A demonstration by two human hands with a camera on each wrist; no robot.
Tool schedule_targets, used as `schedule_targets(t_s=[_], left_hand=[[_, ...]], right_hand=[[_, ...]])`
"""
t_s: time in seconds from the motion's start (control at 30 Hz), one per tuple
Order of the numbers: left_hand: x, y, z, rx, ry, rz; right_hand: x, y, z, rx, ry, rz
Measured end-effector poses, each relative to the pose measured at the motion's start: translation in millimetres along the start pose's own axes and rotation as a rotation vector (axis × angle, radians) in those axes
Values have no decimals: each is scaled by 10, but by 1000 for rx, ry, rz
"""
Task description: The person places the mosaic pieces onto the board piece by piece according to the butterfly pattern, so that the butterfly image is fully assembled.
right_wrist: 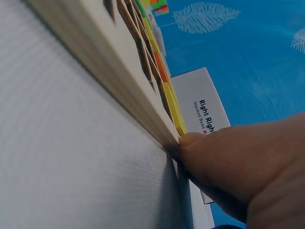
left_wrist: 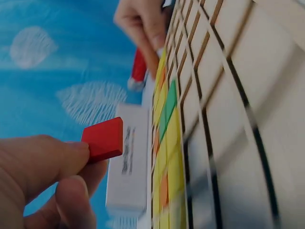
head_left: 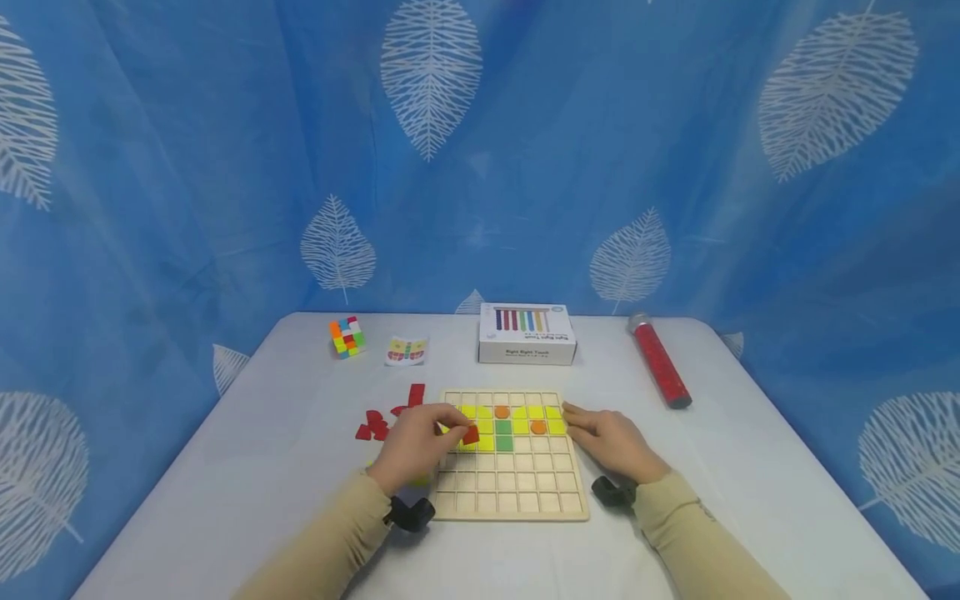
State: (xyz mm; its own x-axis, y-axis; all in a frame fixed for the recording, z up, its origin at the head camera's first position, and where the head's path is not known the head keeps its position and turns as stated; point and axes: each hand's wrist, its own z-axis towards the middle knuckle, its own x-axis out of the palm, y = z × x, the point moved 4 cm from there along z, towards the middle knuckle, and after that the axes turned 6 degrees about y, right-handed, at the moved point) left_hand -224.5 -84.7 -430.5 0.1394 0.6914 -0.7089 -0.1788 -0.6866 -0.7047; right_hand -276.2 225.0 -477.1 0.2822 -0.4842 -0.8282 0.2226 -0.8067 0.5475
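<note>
My left hand (head_left: 415, 442) pinches a red tile (head_left: 471, 435) between thumb and fingertips, above the left part of a wooden grid board (head_left: 507, 505). In the left wrist view the red tile (left_wrist: 104, 139) is flat with straight edges. Yellow tiles (head_left: 536, 412), orange round tiles (head_left: 502, 412) and green square tiles (head_left: 504, 442) fill part of the board's upper rows. At the board's right edge my right hand (head_left: 617, 442) rests with its fingers fairly straight. Its thumb (right_wrist: 209, 152) touches that edge in the right wrist view; the other fingers are mostly hidden there.
Loose red pieces (head_left: 372, 425) lie left of the board, with yellow pieces (head_left: 420, 481) partly under the left hand. Farther back are a colored puzzle cube (head_left: 347, 337), a pattern card (head_left: 407, 352) and a white box (head_left: 527, 335). A red microphone (head_left: 662, 364) lies at the right.
</note>
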Motion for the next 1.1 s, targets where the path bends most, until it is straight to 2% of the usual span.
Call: schedule_targets(t_s=[0.13,0.27,0.37,0.5,0.7,0.87,1.0,1.1], left_hand=[[234,-221,160,34,66,23],[439,-382,299,80,103,65],[536,-454,372,110,106,113],[594,-471,418,104,107,154],[606,-450,427,101,113,170],[575,-446,419,109,115,140],[458,-381,385,78,96,71],[285,-266,345,18,61,27]], right_hand=[[-15,-5,-2,-9,-3,5],[-10,-18,-6,-6,-1,10],[-5,-19,-4,-17,-2,9],[3,-7,5,-45,-5,5],[5,-2,14,-50,-8,2],[-5,-3,14,-37,-11,2],[-8,0,5,-16,-3,2],[-13,-6,-2,-9,-3,-3]])
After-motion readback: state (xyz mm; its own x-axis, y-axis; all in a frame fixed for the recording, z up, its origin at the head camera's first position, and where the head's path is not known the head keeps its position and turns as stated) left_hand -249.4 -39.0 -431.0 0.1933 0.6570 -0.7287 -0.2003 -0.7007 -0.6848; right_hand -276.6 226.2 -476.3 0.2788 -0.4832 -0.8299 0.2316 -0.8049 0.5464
